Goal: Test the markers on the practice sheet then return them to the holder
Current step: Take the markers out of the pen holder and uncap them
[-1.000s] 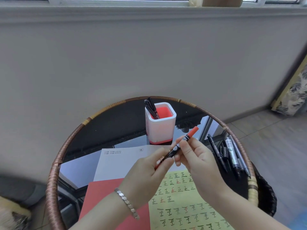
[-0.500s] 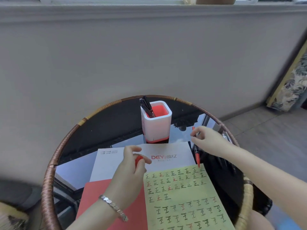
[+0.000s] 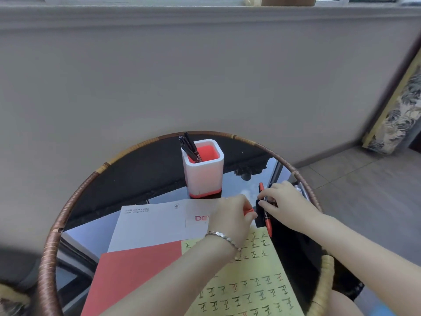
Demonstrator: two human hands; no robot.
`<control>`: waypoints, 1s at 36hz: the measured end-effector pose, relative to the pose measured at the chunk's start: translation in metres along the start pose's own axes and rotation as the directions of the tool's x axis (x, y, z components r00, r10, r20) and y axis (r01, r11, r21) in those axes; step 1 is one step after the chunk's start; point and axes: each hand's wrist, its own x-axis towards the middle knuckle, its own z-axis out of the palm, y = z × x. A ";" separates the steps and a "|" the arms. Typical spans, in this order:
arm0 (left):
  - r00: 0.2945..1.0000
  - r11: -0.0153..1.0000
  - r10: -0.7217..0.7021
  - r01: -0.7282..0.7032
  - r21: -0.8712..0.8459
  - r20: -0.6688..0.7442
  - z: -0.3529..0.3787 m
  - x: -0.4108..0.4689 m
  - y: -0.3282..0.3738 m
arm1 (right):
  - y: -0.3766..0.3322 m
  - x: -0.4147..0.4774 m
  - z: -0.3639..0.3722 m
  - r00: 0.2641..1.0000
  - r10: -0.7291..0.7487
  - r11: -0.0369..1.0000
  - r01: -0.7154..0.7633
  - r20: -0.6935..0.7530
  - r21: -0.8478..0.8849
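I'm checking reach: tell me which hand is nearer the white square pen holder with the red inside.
Left. The left hand sits just below the white square pen holder, near its base. The right hand lies further off to its right, gripping a red-tipped marker.

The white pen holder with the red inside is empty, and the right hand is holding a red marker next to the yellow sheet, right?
Not quite. The white pen holder is not empty: the head view shows black markers standing in it. The rest is right: the right hand holds a red marker beside the yellow sheet.
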 end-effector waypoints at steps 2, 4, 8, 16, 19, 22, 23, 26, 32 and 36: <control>0.999 0.999 -0.004 0.002 0.044 0.045 0.009 0.007 0.006 | 0.003 -0.002 0.001 1.000 0.001 1.000 -0.001 -0.014 0.013; 0.996 0.999 -0.019 0.015 0.048 0.085 0.015 0.010 0.009 | 0.006 -0.002 0.002 1.000 0.001 1.000 0.000 -0.024 0.022; 0.994 0.998 0.012 -0.018 0.060 0.111 0.014 0.010 0.007 | 0.006 -0.003 -0.001 1.000 -0.001 0.999 0.001 -0.005 0.036; 0.997 0.999 0.032 -0.031 0.022 -0.069 -0.047 -0.007 -0.033 | -0.046 0.019 -0.030 0.961 -0.119 0.971 0.165 -0.249 0.174; 0.987 0.999 -0.002 0.007 0.032 -0.158 -0.078 -0.015 -0.053 | -0.081 0.037 -0.042 0.938 -0.178 0.954 0.238 -0.297 0.182; 0.972 0.998 -0.022 0.033 0.044 -0.234 -0.105 -0.023 -0.069 | -0.113 0.055 -0.048 0.941 -0.185 0.960 0.234 -0.283 0.151; 0.968 0.998 -0.030 0.043 0.047 -0.249 -0.113 -0.025 -0.073 | -0.121 0.060 -0.049 0.945 -0.171 0.964 0.219 -0.278 0.152; 0.961 0.997 -0.051 0.063 0.036 -0.271 -0.131 -0.034 -0.081 | -0.137 0.080 -0.044 0.965 -0.121 0.979 0.155 -0.234 0.131; 0.954 0.999 -0.047 0.053 0.011 -0.296 -0.143 -0.043 -0.087 | -0.150 0.096 -0.032 0.979 0.005 0.995 0.015 -0.205 0.099; 0.953 0.999 -0.041 0.042 -0.004 -0.302 -0.140 -0.044 -0.084 | -0.150 0.089 -0.030 0.953 -0.039 0.985 0.087 -0.299 0.150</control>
